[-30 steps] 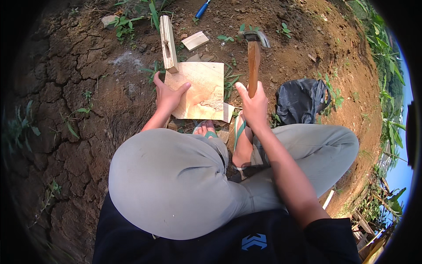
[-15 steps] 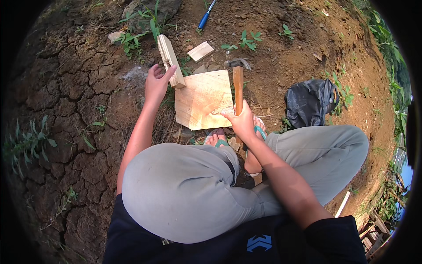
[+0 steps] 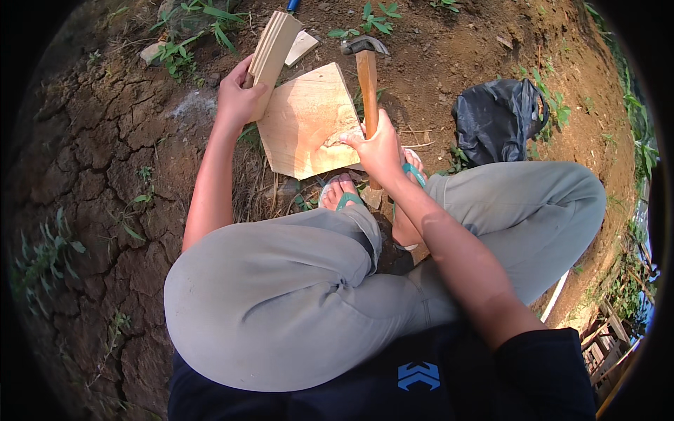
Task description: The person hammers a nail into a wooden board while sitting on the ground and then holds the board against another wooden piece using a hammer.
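Observation:
A thick pale wooden block (image 3: 276, 62) with grooved, layered edges leans up to the right, and my left hand (image 3: 237, 97) grips its lower left side. The block's lower end meets the top left edge of a flat, angular wooden board (image 3: 305, 116). My right hand (image 3: 379, 151) is closed around the wooden handle of a claw hammer (image 3: 367, 81), whose dark head points away from me. The right thumb presses on a rough, chipped patch at the board's right edge. The fingers behind the hammer handle are partly hidden.
A small wood offcut (image 3: 302, 48) lies beyond the board, near a blue-handled tool (image 3: 293, 5) cut off by the block and the frame. A black plastic bag (image 3: 495, 116) rests on the soil at right. My sandalled feet (image 3: 342, 193) are just below the board.
The fingers of my left hand have closed on the block, which now tilts to the right instead of left. The board has turned slightly. My right hand keeps hold of the hammer.

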The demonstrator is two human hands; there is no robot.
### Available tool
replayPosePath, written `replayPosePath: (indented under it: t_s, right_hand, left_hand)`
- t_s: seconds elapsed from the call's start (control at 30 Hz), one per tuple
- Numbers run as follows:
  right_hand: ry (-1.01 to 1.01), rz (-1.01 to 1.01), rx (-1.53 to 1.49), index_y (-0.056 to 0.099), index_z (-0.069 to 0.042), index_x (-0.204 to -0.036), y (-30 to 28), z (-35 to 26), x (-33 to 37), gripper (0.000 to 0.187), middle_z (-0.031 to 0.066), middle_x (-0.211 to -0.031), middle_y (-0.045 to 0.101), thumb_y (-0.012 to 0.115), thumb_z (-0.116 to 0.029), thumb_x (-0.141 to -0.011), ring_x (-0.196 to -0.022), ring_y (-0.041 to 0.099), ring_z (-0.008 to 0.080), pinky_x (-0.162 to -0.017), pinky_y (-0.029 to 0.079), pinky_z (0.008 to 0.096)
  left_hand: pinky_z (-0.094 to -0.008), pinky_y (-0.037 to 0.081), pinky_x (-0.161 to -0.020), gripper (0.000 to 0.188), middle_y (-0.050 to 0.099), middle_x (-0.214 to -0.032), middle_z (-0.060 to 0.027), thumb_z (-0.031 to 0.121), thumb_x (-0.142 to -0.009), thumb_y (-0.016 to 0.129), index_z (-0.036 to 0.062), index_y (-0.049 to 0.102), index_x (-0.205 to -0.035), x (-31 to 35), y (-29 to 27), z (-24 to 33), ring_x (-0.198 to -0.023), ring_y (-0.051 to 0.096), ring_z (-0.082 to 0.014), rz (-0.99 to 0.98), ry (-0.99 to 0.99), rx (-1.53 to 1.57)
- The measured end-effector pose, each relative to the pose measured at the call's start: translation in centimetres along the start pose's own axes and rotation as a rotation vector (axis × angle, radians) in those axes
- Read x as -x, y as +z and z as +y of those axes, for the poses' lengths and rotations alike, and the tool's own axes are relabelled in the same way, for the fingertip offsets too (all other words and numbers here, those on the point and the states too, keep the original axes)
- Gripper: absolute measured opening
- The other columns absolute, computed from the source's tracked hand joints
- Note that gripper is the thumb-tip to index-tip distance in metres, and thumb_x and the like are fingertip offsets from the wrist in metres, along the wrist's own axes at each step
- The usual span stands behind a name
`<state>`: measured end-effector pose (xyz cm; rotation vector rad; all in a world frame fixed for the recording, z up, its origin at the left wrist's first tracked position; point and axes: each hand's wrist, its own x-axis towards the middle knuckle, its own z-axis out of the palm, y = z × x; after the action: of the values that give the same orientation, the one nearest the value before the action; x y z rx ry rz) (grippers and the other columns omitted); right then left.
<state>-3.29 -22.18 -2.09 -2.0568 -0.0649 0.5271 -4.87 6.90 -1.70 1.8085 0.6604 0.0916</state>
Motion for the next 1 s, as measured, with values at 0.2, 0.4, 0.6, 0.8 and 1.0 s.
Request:
replayPosePath:
  t_s: [0.2,0.4,0.6,0.8,1.0]
  right_hand:
    - [0.02,0.003,0.033,0.053,-0.002,-0.102,-0.2,-0.8,-0.3,0.053,0.0125,-0.085,0.065,0.093,-0.019,-0.071,-0.078,0.065,0.0245,-0.072,0.051,0.0386]
    - [-0.058,-0.003,0.08,0.055,-0.002,-0.103,-0.1,-0.3,-1.4,0.053,0.0145,-0.086,0.068,0.094,-0.02,-0.071,-0.08,0.067,0.028,-0.073,0.052,0.0409]
    - [0.0,-0.004,0.093,0.056,-0.002,-0.103,0.1,0.2,-1.5,0.052,0.0151,-0.087,0.069,0.094,-0.02,-0.072,-0.081,0.068,0.0283,-0.073,0.053,0.0419]
    - [0.016,-0.008,0.081,0.057,-0.001,-0.107,0.0,0.4,-1.5,0.051,0.0156,-0.091,0.07,0.092,-0.016,-0.073,-0.085,0.069,0.0285,-0.075,0.054,0.0418]
    - [0.019,-0.043,0.057,0.055,0.0,-0.109,-0.1,0.1,-1.5,0.05,0.027,-0.097,0.071,0.088,-0.012,-0.073,-0.1,0.069,0.046,-0.083,0.054,0.0496]
  left_hand:
    - [-0.0294,0.048,-0.1,0.062,0.07,-0.126,-0.0079,0.001,-0.08,0.064,0.0051,0.06,-0.142,1.8,-0.1,1.1,-0.116,0.065,-0.0144,-0.129,0.01,-0.021]
    - [-0.0292,0.049,-0.099,0.062,0.07,-0.123,-0.0061,-0.005,-0.077,0.056,0.0061,0.063,-0.138,1.8,-0.5,0.6,-0.113,0.065,-0.0133,-0.28,0.035,-0.012]
    - [-0.0341,0.05,-0.098,0.053,0.069,-0.119,-0.0111,0.002,-0.079,0.062,0.0041,0.06,-0.131,-0.1,0.2,1.5,-0.111,0.066,-0.0194,-0.366,0.119,-0.273]
    - [-0.038,0.049,-0.098,0.062,0.066,-0.121,-0.0169,0.021,-0.081,0.077,0.0015,0.052,-0.134,-2.0,2.7,4.1,-0.112,0.064,-0.025,-0.437,0.105,-0.64]
    - [-0.0364,0.052,-0.098,0.064,0.072,-0.12,-0.0175,0.018,-0.081,0.077,0.0023,0.059,-0.14,-3.1,4.5,6.0,-0.111,0.069,-0.0235,-0.564,0.069,-0.565]
